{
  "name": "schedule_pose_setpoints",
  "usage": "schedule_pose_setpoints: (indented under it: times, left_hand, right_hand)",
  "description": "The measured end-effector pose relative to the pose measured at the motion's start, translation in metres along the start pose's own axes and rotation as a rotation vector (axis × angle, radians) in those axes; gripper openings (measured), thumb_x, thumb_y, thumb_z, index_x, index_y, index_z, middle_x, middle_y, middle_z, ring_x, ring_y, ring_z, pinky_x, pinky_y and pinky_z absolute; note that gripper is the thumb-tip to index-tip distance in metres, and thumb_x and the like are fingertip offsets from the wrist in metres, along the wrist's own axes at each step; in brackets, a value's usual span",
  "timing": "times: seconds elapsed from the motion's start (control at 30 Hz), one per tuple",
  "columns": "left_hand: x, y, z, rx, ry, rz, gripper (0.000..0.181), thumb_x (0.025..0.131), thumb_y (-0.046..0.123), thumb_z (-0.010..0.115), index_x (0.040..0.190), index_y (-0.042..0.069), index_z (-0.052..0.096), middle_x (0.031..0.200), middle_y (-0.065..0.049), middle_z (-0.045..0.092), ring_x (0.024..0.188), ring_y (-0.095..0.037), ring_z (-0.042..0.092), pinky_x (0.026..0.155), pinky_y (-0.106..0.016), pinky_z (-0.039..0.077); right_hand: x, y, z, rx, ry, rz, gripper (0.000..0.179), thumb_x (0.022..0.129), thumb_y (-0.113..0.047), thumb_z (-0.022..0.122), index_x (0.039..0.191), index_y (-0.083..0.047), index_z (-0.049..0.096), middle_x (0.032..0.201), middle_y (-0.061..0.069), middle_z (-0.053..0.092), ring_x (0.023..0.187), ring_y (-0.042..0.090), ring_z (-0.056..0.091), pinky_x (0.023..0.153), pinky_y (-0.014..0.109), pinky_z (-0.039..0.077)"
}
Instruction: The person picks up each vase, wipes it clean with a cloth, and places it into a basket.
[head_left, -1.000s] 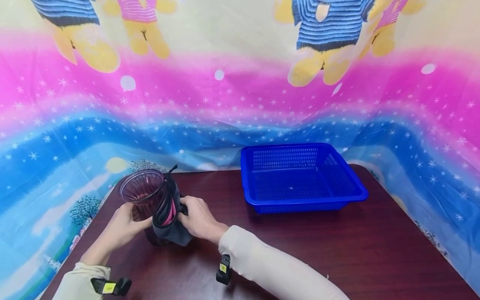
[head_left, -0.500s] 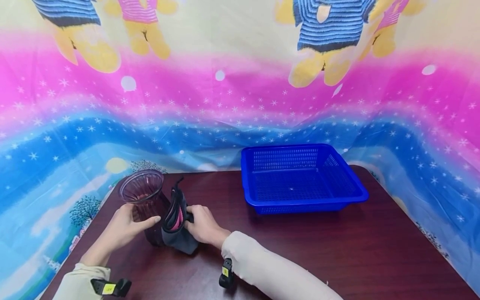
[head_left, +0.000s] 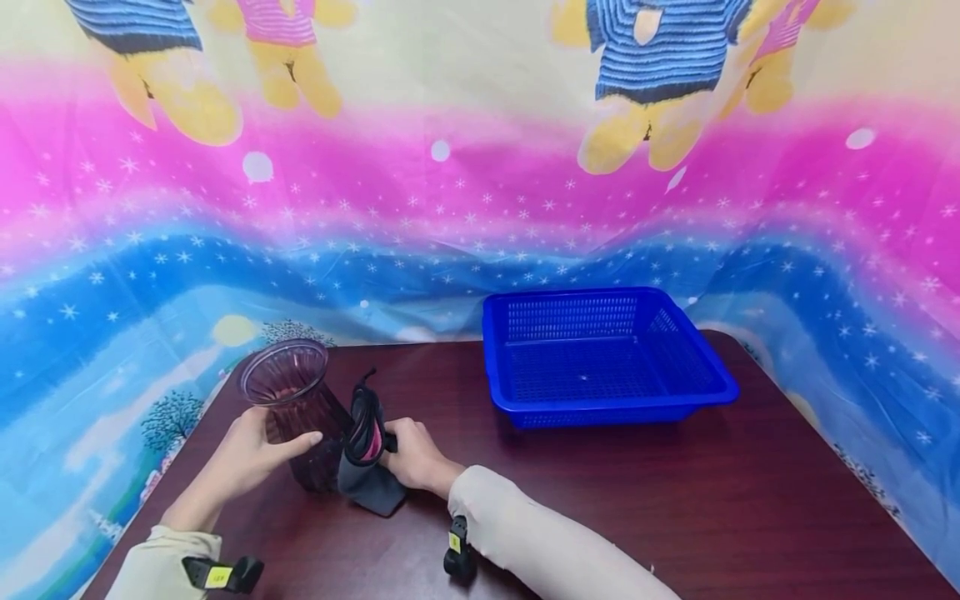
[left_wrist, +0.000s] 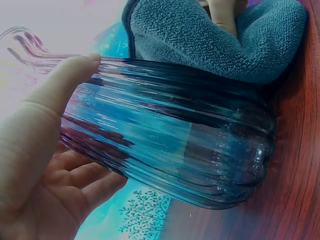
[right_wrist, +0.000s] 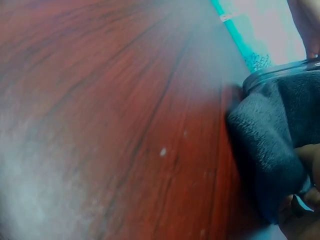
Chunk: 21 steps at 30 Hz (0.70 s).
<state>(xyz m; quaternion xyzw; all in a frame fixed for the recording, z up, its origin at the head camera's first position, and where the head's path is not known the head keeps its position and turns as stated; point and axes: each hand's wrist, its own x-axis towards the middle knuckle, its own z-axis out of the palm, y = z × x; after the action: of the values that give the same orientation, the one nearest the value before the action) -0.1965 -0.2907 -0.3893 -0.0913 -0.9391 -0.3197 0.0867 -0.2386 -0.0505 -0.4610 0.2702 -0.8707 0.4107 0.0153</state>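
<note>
A ribbed purple-tinted glass vase [head_left: 303, 412] with a flared rim stands at the left of the table. My left hand [head_left: 243, 458] holds it round the middle, thumb on the near side and fingers behind. Against the vase's right side is a folded grey cloth [head_left: 372, 487] with dark edging and a bit of pink showing. My right hand [head_left: 416, 457] grips the bunched cloth from the right. In the left wrist view the cloth [left_wrist: 180, 35] looks like fluffy towelling beside the vase [left_wrist: 165, 135]. Most of the right fingers are hidden by the cloth.
A blue perforated plastic basket [head_left: 607, 408] sits at the back right of the dark red-brown wooden table [head_left: 637, 500]. A printed cloth backdrop [head_left: 450, 208] hangs close behind the table and along its sides.
My right hand and the cloth have moved right and a little toward me, down along the vase, baring more of its side. The left hand and the vase have stayed put.
</note>
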Motion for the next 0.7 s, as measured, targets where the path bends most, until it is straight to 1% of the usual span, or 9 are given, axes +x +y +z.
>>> schedule_pose_setpoints:
  times: [0.17, 0.27, 0.37, 0.43, 0.5, 0.53, 0.57, 0.63, 0.7]
  left_hand:
    - [-0.001, 0.001, 0.000, -0.003, -0.014, -0.027, 0.058, 0.089, 0.036, 0.076, 0.127, -0.004, 0.060, 0.114, -0.025, 0.072, 0.104, -0.038, 0.071, 0.084, -0.044, 0.057]
    - [-0.001, 0.001, 0.001, -0.002, -0.020, -0.032, 0.058, 0.089, 0.036, 0.076, 0.127, -0.004, 0.060, 0.115, -0.025, 0.072, 0.105, -0.038, 0.072, 0.083, -0.040, 0.057]
    - [-0.001, 0.000, 0.001, -0.008, -0.023, -0.032, 0.058, 0.090, 0.036, 0.076, 0.129, -0.003, 0.059, 0.117, -0.025, 0.072, 0.106, -0.038, 0.071, 0.083, -0.040, 0.057]
    - [-0.002, 0.000, 0.001, -0.019, -0.026, -0.030, 0.060, 0.090, 0.036, 0.076, 0.131, -0.003, 0.057, 0.119, -0.025, 0.071, 0.108, -0.038, 0.070, 0.084, -0.039, 0.058]
    - [-0.002, -0.001, 0.002, -0.043, -0.034, -0.027, 0.061, 0.091, 0.035, 0.075, 0.136, -0.002, 0.054, 0.123, -0.025, 0.069, 0.111, -0.037, 0.070, 0.085, -0.036, 0.058]
    - [-0.002, -0.002, 0.002, -0.054, -0.038, -0.027, 0.062, 0.091, 0.035, 0.075, 0.138, -0.001, 0.053, 0.125, -0.025, 0.068, 0.112, -0.034, 0.070, 0.086, -0.032, 0.058]
    - [-0.002, -0.002, 0.002, -0.065, -0.040, -0.029, 0.064, 0.091, 0.034, 0.075, 0.140, 0.000, 0.051, 0.127, -0.025, 0.067, 0.112, -0.027, 0.070, 0.086, -0.028, 0.056]
    - [-0.002, -0.003, 0.002, -0.093, -0.043, -0.031, 0.066, 0.092, 0.033, 0.075, 0.143, 0.001, 0.047, 0.129, -0.024, 0.066, 0.108, -0.009, 0.068, 0.085, -0.020, 0.053]
    - [-0.003, -0.003, 0.004, -0.133, -0.040, -0.028, 0.068, 0.093, 0.030, 0.075, 0.145, 0.002, 0.043, 0.130, -0.024, 0.064, 0.104, 0.007, 0.061, 0.085, -0.016, 0.051]
  right_hand:
    - [0.000, 0.005, 0.002, 0.070, -0.013, 0.069, 0.009, 0.087, -0.014, 0.075, 0.095, -0.012, 0.077, 0.088, -0.004, 0.075, 0.080, 0.000, 0.057, 0.075, 0.014, 0.047]
    - [0.000, 0.007, 0.001, 0.083, -0.023, 0.074, 0.008, 0.087, -0.015, 0.076, 0.094, -0.013, 0.077, 0.086, -0.005, 0.074, 0.080, -0.001, 0.056, 0.075, 0.015, 0.047]
    - [0.000, 0.009, 0.002, 0.091, -0.030, 0.077, 0.009, 0.087, -0.014, 0.076, 0.095, -0.013, 0.077, 0.088, -0.005, 0.075, 0.081, -0.001, 0.057, 0.076, 0.015, 0.047]
    - [0.001, 0.010, 0.002, 0.095, -0.030, 0.076, 0.009, 0.087, -0.013, 0.076, 0.095, -0.012, 0.077, 0.089, -0.004, 0.076, 0.082, -0.002, 0.057, 0.077, 0.015, 0.047]
    - [0.001, 0.011, 0.002, 0.101, -0.033, 0.075, 0.009, 0.086, -0.012, 0.075, 0.095, -0.012, 0.077, 0.088, -0.004, 0.076, 0.081, -0.001, 0.056, 0.077, 0.015, 0.047]
    - [0.001, 0.011, 0.002, 0.104, -0.036, 0.073, 0.008, 0.086, -0.011, 0.075, 0.094, -0.011, 0.077, 0.088, -0.003, 0.076, 0.081, -0.001, 0.056, 0.077, 0.015, 0.047]
    - [0.002, 0.012, 0.002, 0.107, -0.038, 0.070, 0.008, 0.086, -0.011, 0.075, 0.094, -0.011, 0.077, 0.087, -0.003, 0.076, 0.080, -0.001, 0.055, 0.077, 0.015, 0.047]
    - [0.002, 0.012, 0.001, 0.113, -0.040, 0.067, 0.008, 0.086, -0.010, 0.075, 0.094, -0.010, 0.077, 0.087, -0.002, 0.076, 0.079, -0.001, 0.054, 0.077, 0.014, 0.046]
    - [0.002, 0.013, 0.001, 0.119, -0.044, 0.065, 0.008, 0.086, -0.010, 0.075, 0.094, -0.010, 0.077, 0.086, -0.002, 0.076, 0.078, -0.002, 0.053, 0.076, 0.014, 0.046]
